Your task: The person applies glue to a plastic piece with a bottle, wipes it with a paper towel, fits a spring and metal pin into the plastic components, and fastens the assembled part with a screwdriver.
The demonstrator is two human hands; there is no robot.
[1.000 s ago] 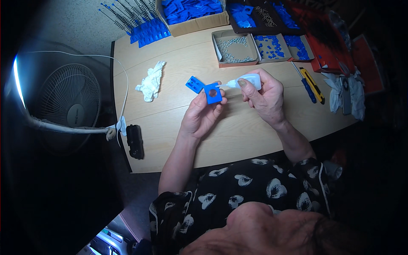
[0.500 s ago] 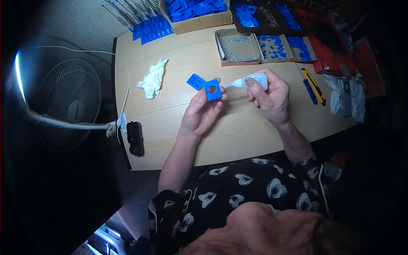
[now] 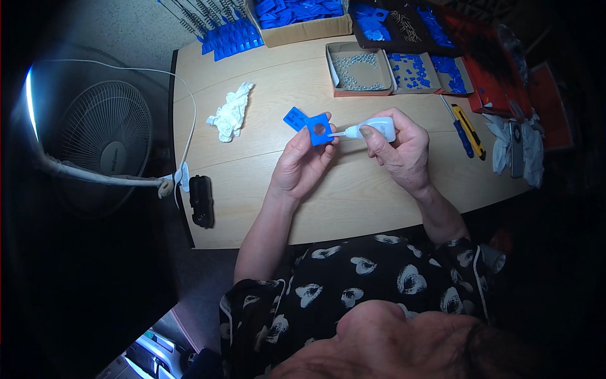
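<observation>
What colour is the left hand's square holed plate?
The square holed plate is blue, clearest in head view.

We class this place as a small hand-assembly workshop; whether it lies within a home, we cannot tell. Our evidence: across the top of the frame, a cardboard box (image 3: 309, 34) of blue plastic plates (image 3: 303, 12) and shallow cardboard trays (image 3: 363, 93) of small silvery and blue parts (image 3: 449, 66); at right, a screwdriver (image 3: 463, 136) and a yellow utility knife (image 3: 469, 132) on the wood-grain table (image 3: 252, 165); at centre, a narrow-nozzled bottle (image 3: 380, 128) at a square blue plate (image 3: 319, 139); at left, a lit lamp (image 3: 30, 104) and an electric fan (image 3: 108, 132).
</observation>
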